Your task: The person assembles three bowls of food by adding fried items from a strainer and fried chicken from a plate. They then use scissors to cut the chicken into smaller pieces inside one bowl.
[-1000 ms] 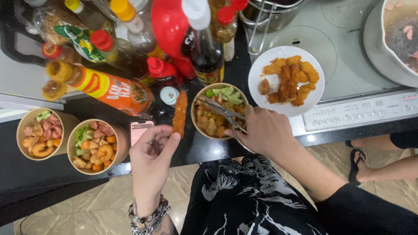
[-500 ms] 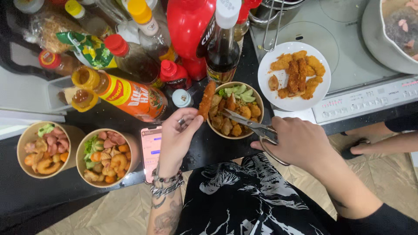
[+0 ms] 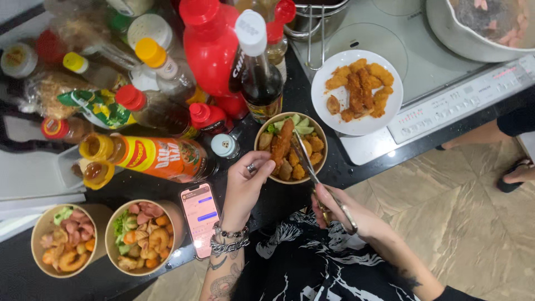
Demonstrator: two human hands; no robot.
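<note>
Black worktop [image 3: 278,203], centre of frame: your left hand [image 3: 245,184] is curled, its fingertips pinching the lower end of a breaded strip [image 3: 280,146] that lies in the paper bowl [image 3: 266,129]. Your right hand [image 3: 348,214], lower right of centre, is closed around the scissors [image 3: 309,167], whose blades reach up into that bowl beside the strip.

- Bowl: just left of the white plate [image 3: 390,120], with cucumber slices and fried pieces inside.
- Plate: upper right, on the cooktop [image 3: 434,67], holding more fried pieces.
- Bottles: sauce bottles crowd the upper left, a red one [image 3: 209,50] tallest, an orange one [image 3: 156,158] lying on its side.
- Phone [image 3: 199,217]: screen lit, left of your left wrist.
- Two filled bowls [image 3: 142,237]: lower left, side by side.
</note>
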